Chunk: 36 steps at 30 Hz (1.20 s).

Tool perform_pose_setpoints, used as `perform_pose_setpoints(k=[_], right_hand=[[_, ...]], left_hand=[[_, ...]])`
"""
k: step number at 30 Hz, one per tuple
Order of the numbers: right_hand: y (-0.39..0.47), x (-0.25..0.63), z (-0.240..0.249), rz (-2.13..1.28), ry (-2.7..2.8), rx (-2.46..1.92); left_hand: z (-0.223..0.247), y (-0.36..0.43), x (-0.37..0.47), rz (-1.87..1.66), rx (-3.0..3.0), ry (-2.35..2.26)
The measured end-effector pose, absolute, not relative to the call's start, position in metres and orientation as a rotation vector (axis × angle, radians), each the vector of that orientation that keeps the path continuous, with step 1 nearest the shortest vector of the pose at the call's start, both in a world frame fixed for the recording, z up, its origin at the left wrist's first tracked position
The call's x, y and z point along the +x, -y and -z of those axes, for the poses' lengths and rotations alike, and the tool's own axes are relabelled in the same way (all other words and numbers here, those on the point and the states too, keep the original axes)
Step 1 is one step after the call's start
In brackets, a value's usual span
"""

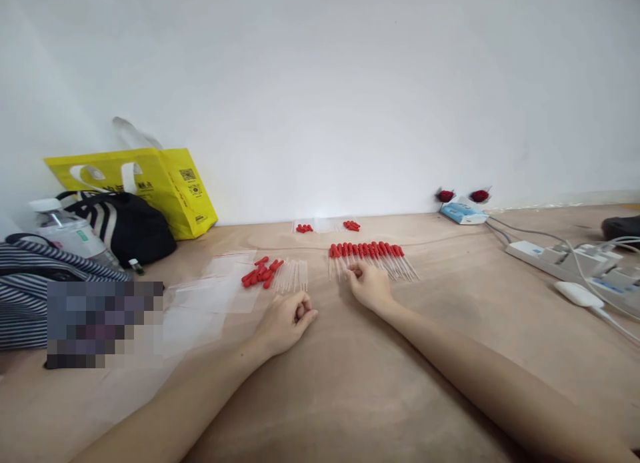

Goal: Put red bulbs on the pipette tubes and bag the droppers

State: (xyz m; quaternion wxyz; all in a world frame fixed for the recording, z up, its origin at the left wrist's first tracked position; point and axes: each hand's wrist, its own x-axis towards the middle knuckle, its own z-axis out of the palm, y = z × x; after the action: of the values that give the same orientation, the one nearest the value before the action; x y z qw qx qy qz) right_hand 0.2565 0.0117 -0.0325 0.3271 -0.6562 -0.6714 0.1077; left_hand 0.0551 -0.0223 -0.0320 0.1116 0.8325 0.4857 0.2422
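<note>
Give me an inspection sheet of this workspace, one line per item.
Surface: brown table.
Job's things: row of red-topped sticks; pile of loose red pieces; thin clear sticks beside it; clear plastic sheets to the left.
Clutter: yellow bag, black bag and striped bag on the left.
Hands: right hand at the row, grip unclear; left hand curled near the clear sticks, contents hidden.
Cables: power strip with plugs and cords, right side.
Surroundings: white wall behind.

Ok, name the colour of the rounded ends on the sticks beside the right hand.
The rounded ends are red, as the head view shows.
</note>
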Motion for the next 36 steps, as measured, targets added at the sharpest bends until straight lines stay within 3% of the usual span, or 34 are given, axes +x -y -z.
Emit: perform_pose_setpoints(k=[7,24,29,32,36], right_hand=[[-0.036,0.216,0.034,-0.122,1.729,-1.858],[-0.042,0.211,0.033,-0.070,1.822,-1.864],[-0.036,0.196,0.024,-0.097,1.952,-1.826],[-0.038,0.181,0.019,-0.157,2.004,-1.886],[-0.043,0.168,0.014,-0.238,1.997,-1.965]], left_hand=[[0.027,0.022,0.056,-0.627,2.511,-1.388],[0.025,0.022,0.056,-0.663,2.423,-1.414],[0.004,-0.011,0.033,-0.812,2.529,-1.898],[-0.005,-0.040,0.018,-0.639,2.438,-2.272],[-0.002,-0.065,0.010,-0.493,2.365,-2.326]])
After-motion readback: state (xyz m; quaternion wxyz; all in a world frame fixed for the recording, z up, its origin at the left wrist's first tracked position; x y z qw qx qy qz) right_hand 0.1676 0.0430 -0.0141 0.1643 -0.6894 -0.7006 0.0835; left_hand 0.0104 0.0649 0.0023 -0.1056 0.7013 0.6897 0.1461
